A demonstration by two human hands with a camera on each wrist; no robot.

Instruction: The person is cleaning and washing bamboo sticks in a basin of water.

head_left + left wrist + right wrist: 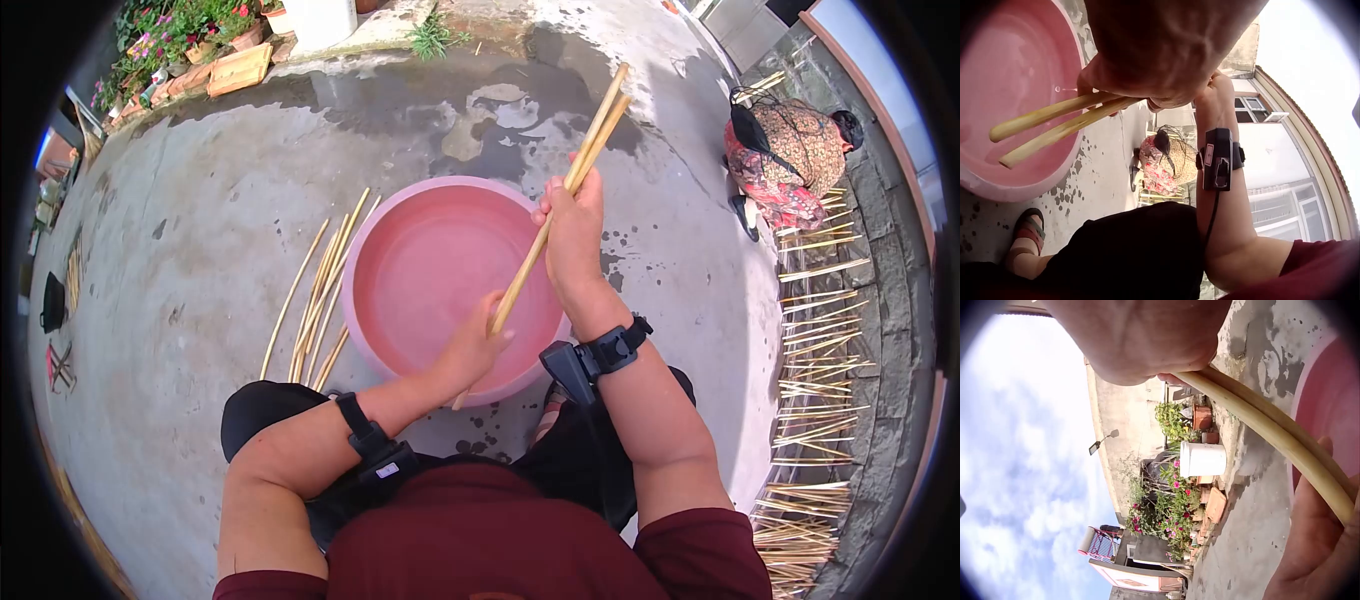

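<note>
Two pale peeled sticks [525, 266] slant across the right part of a pink basin [357, 330]. The right hand [575, 235] grips them near their upper ends, thumb along the sticks. Lower down, the left hand [470, 345] holds them with the fingers curled round. In the left wrist view two blunt stick ends [1041, 122] stick out past the left hand [1147, 56] over the basin [1072, 37]. The right wrist view shows the sticks [1272, 428] running side by side from the right hand [1141, 337] to the left hand [1310, 531].
Several loose sticks [322, 290] lie on the concrete left of the basin. A person in patterned clothes [785, 150] bends at the right, by a long row of sticks [820, 340] along the wall. Flower pots [245, 38] and a white bucket [322, 20] stand at the top left.
</note>
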